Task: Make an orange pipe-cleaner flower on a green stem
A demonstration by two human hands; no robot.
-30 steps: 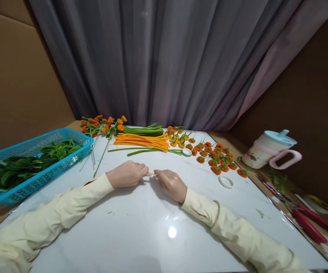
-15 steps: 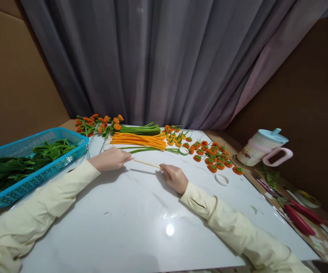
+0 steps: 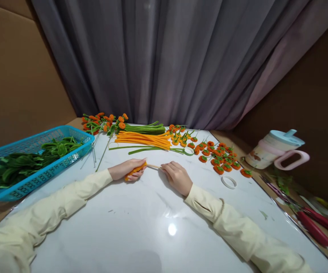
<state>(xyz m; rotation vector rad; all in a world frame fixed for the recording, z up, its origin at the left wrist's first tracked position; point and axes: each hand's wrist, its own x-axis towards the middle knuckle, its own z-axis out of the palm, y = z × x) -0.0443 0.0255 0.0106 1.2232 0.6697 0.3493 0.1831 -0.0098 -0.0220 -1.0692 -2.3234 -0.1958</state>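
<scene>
My left hand (image 3: 124, 169) is closed on an orange fuzzy pipe cleaner piece (image 3: 132, 174), part of it hidden by the fingers. One end of a thin wooden stick (image 3: 153, 166) meets this piece at my left fingertips. The stick's other end is pinched in my right hand (image 3: 178, 178). Both hands are just above the white tabletop (image 3: 130, 220). Behind them lie a bundle of orange pipe cleaners (image 3: 144, 139), a bundle of green pipe cleaners (image 3: 147, 129) and a few loose green stems (image 3: 141, 150).
Left stands a blue basket (image 3: 36, 181) of green leaves (image 3: 13, 167). Orange flowers on stems (image 3: 104, 120) lie at the back. Small orange pumpkin-like pieces (image 3: 217, 161), a tape roll (image 3: 228, 182), a lidded cup (image 3: 262, 153) and red-handled pliers (image 3: 314, 227) are to the right.
An orange pipe cleaner piece now shows in my left hand, where only the stick was visible before. My hands are closer together, with less stick showing. The view has shifted slightly.
</scene>
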